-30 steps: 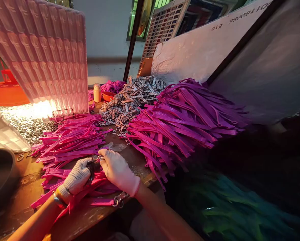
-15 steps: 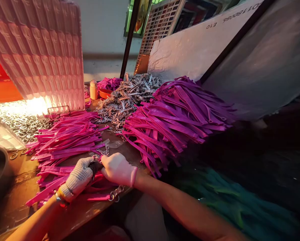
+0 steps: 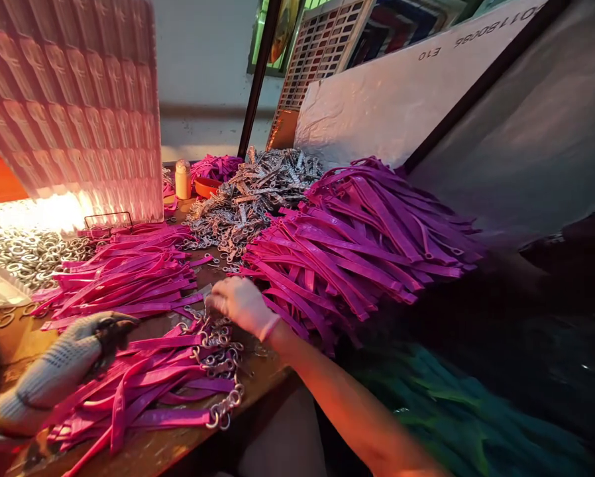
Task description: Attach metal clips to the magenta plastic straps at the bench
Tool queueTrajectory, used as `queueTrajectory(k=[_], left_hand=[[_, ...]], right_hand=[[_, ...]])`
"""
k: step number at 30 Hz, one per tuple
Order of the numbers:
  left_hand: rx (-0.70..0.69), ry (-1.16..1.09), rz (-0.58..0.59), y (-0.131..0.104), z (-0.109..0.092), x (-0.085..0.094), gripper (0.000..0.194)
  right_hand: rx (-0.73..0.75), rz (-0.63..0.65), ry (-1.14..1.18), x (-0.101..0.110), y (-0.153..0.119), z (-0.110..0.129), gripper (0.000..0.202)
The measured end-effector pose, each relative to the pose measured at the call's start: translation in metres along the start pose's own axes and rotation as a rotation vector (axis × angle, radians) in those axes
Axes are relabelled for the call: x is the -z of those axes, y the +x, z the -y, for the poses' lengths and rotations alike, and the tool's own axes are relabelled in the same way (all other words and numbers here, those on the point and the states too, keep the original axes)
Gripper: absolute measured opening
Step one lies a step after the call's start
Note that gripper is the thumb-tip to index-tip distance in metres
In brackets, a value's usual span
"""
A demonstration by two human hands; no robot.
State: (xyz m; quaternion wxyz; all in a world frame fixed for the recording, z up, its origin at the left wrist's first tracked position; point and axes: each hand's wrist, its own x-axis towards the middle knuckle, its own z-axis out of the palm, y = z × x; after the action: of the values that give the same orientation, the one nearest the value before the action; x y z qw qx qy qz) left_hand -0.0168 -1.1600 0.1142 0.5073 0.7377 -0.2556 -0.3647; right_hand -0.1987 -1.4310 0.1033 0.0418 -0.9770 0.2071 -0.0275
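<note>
My left hand (image 3: 76, 364), in a dotted knit glove with dark-tipped fingers, hovers slightly blurred at the left. Its fingers point right, apart from the thumb, and nothing shows between them. Beneath and beside it, a spread of magenta straps (image 3: 165, 374) lies on the table, with short metal chains and rings (image 3: 220, 354) at the right ends. My right hand (image 3: 242, 306), in a thin white glove, is over the upper end of these chains. Its fingers are curled downward against them; whether a chain is pinched there is hidden.
A large heap of magenta straps (image 3: 347, 245) lies at the right, with a pile of metal clasp pieces (image 3: 262, 189) behind it. Further straps (image 3: 133, 271) and loose rings (image 3: 39, 255) lie left, below a ribbed translucent panel (image 3: 93, 132). A small bottle (image 3: 183, 180) stands behind.
My hands, together at a strap's end before, have parted. The left went left and down; the right shifted slightly right and up. The straps and chains between them are now uncovered.
</note>
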Motion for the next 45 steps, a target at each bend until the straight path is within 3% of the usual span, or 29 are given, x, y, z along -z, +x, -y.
queueTrajectory(k=[3, 5, 7, 11, 15, 18, 21, 24, 26, 32, 36, 40, 45], left_hand=[[0.206, -0.515, 0.252, 0.009, 0.014, -0.045, 0.056], [0.34, -0.73, 0.326, 0.016, 0.015, -0.066, 0.062], [0.424, -0.822, 0.339, 0.022, 0.013, -0.077, 0.059], [0.407, -0.832, 0.318, 0.024, 0.015, -0.077, 0.044], [0.346, -0.782, 0.275, 0.02, 0.03, -0.072, 0.04], [0.244, -0.751, 0.259, 0.016, 0.037, -0.072, 0.042], [0.169, -0.704, 0.221, 0.012, 0.038, -0.072, 0.053], [0.0, -0.627, 0.16, 0.007, 0.037, -0.074, 0.06], [-0.108, -0.593, 0.119, 0.004, 0.037, -0.076, 0.063], [-0.21, -0.589, -0.056, 0.003, 0.05, -0.088, 0.063], [-0.291, -0.489, -0.163, 0.005, 0.059, -0.093, 0.064], [-0.316, -0.306, -0.148, -0.001, 0.043, -0.092, 0.048], [-0.247, 0.019, -0.12, -0.009, 0.024, -0.081, 0.026]], right_hand=[[-0.207, 0.01, -0.072, -0.005, 0.047, -0.025, 0.032], [-0.283, 0.055, -0.107, -0.014, 0.078, -0.033, 0.029], [-0.345, 0.088, -0.127, -0.026, 0.1, -0.035, 0.03], [-0.383, 0.076, -0.109, -0.039, 0.117, -0.034, 0.032], [-0.343, -0.031, -0.024, -0.033, 0.101, -0.025, 0.037], [-0.207, -0.064, 0.106, -0.028, 0.071, 0.0, 0.039], [-0.034, -0.013, 0.486, -0.027, 0.035, 0.038, 0.031], [0.057, 0.05, 0.92, -0.032, 0.006, 0.073, 0.025], [0.077, 0.044, 1.018, -0.037, -0.005, 0.089, 0.026], [-0.044, -0.105, 0.815, -0.048, -0.014, 0.118, 0.028], [-0.111, -0.013, 0.576, -0.034, -0.021, 0.132, 0.023], [-0.084, 0.013, 0.317, -0.019, -0.028, 0.132, 0.022], [0.042, -0.018, 0.196, -0.014, -0.036, 0.111, 0.022]])
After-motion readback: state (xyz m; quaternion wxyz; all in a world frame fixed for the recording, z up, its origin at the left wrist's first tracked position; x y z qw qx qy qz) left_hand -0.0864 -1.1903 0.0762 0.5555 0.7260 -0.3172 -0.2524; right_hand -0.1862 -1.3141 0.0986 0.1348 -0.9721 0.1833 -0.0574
